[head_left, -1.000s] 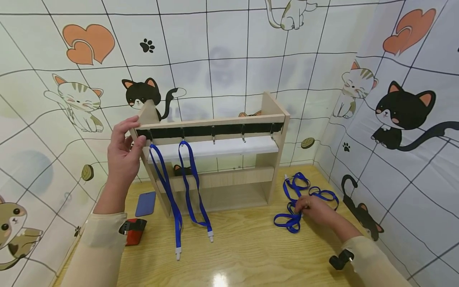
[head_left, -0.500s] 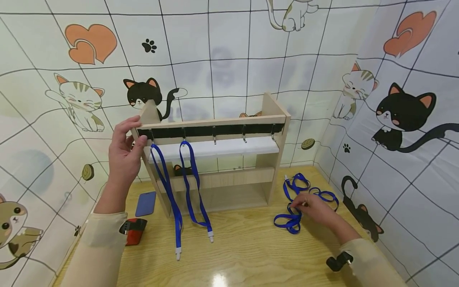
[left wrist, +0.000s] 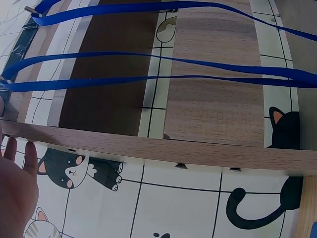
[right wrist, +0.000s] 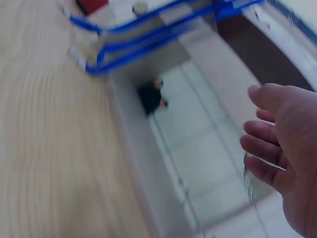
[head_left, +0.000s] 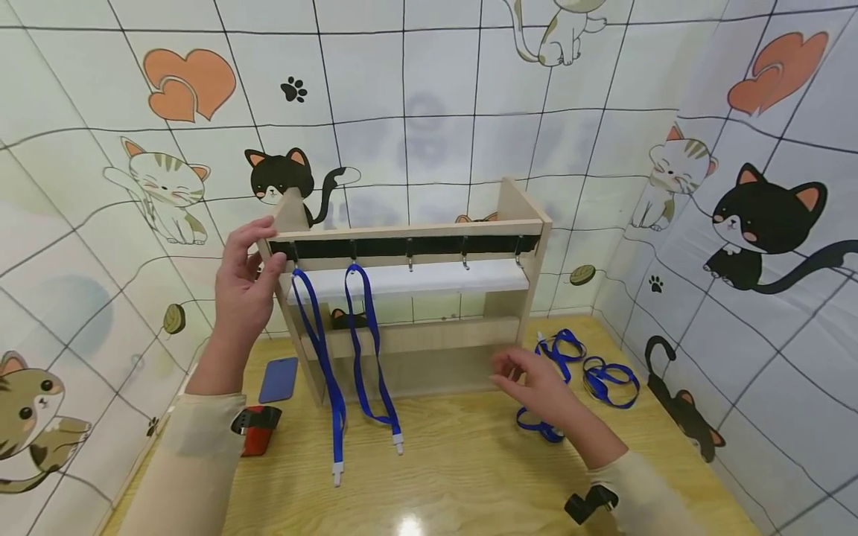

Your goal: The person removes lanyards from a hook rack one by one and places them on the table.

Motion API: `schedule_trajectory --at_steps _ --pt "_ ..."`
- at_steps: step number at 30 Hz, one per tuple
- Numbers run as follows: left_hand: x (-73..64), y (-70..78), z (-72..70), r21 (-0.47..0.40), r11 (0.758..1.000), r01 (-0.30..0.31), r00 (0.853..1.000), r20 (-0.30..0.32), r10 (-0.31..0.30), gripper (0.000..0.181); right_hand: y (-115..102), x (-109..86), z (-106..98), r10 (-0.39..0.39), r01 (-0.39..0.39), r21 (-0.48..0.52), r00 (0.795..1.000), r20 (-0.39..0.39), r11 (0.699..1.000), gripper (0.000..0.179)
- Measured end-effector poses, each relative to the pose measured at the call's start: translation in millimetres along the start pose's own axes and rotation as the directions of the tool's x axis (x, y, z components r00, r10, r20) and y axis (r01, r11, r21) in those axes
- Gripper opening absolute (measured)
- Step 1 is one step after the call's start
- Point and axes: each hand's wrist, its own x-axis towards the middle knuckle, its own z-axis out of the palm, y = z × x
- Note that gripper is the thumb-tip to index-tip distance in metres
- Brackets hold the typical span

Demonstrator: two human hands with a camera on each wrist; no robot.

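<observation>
My left hand (head_left: pixel 246 294) holds the upper left corner of a wooden rack (head_left: pixel 415 336), thumb on the front. In the left wrist view its fingers (left wrist: pixel 30 157) touch the rack's edge. Two blue lanyards hang from the rack's left hooks, one outermost (head_left: pixel 338 443) and one beside it (head_left: pixel 395 429); both end in white clips. My right hand (head_left: pixel 541 391) hovers before the rack's lower right, fingers loosely bent with nothing in them, as the right wrist view also shows. Beside it several blue lanyards (head_left: pixel 599 388) lie coiled on the table; the hand partly hides them.
A black strip (head_left: pixel 436 246) across the rack carries several metal hooks; the three on the right are bare. A blue flat card (head_left: pixel 278 380) and a red object (head_left: pixel 257 441) lie left of the rack. Cat-printed sheeting (head_left: pixel 439 141) surrounds the wood-grain table (head_left: pixel 462 476).
My right hand has left the coiled lanyards and moved left toward the rack, with nothing in it. My left hand keeps its hold on the corner. The head view has shifted slightly.
</observation>
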Motion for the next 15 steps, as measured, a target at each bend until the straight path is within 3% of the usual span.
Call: schedule_trajectory --at_steps 4,9,15 --pt "-0.3 -0.8 0.3 0.009 1.000 0.003 1.000 0.005 -0.003 0.037 -29 21.7 22 -0.081 0.083 0.030 0.995 -0.064 0.996 0.025" --pt "0.4 -0.4 -0.6 0.013 1.000 0.000 1.000 0.001 0.000 0.037 -62 54.5 58 -0.190 0.199 0.045 0.969 -0.161 0.979 0.038" --pt "0.3 1.7 -1.1 0.008 1.000 0.013 1.000 0.004 -0.013 0.035 -99 84.5 103 -0.140 0.164 0.116 0.972 -0.190 0.980 0.045"
